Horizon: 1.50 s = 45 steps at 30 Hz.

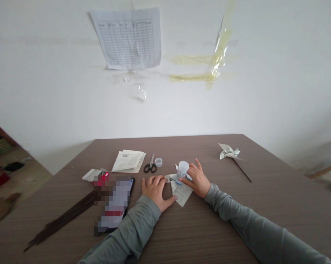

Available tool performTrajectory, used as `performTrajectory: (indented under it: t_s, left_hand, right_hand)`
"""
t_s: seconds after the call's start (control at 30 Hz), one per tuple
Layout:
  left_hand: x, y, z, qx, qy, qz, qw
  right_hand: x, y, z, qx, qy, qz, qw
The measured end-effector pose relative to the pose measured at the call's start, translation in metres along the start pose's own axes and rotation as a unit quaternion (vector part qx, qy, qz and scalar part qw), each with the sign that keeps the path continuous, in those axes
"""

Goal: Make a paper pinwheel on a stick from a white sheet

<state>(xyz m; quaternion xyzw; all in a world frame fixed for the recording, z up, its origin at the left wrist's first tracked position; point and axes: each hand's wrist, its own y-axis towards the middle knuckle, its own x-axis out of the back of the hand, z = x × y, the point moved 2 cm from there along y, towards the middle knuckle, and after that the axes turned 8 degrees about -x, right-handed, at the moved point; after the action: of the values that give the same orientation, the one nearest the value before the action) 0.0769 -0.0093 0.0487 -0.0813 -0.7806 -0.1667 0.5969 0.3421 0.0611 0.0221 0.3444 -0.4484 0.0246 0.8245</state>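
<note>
My right hand (200, 181) is closed around a small translucent plastic bottle (183, 169) with a printed label. The bottle stands nearly upright against a folded piece of printed paper (182, 193); its lower end is partly hidden by my fingers. My left hand (156, 192) lies palm down with fingers spread, its thumb at the paper's left edge and its fingertips near a pale paper corner. A round translucent cap (158, 162) rests beyond my left hand, beside black-handled scissors (150, 167).
Printed paper sheets (128, 161) lie at the back left. Nearer are a red-and-white box (99, 177), a phone (117, 205) and a bundle of thin dark sticks (63, 220). A paper pinwheel (228, 151) on a dark stick lies at the right. A wall stands behind the table (209, 234).
</note>
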Motion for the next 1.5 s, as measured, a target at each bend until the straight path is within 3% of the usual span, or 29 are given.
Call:
performTrajectory:
  t_s: [0.4,0.8,1.13,1.33,1.5]
  left_hand:
    - [0.002,0.000,0.002,0.000,-0.012,-0.009,1.000]
    - [0.001,-0.001,-0.001,0.001,-0.005,-0.009,1.000]
    - [-0.007,0.001,0.007,-0.001,0.006,-0.004,1.000]
    - [-0.016,0.002,0.019,-0.013,0.009,-0.014,1.000]
    - [-0.018,0.003,0.023,-0.019,-0.008,0.005,1.000]
  right_hand:
    - [0.003,0.001,0.003,0.027,-0.013,-0.017,0.999]
    - [0.000,-0.001,-0.002,0.008,0.006,-0.013,1.000]
    - [-0.005,-0.002,-0.019,-0.087,0.131,-0.098,0.983]
    - [-0.001,0.002,-0.018,-0.145,0.257,-0.080,0.952]
    - [0.005,0.003,-0.015,-0.140,0.263,-0.067,0.952]
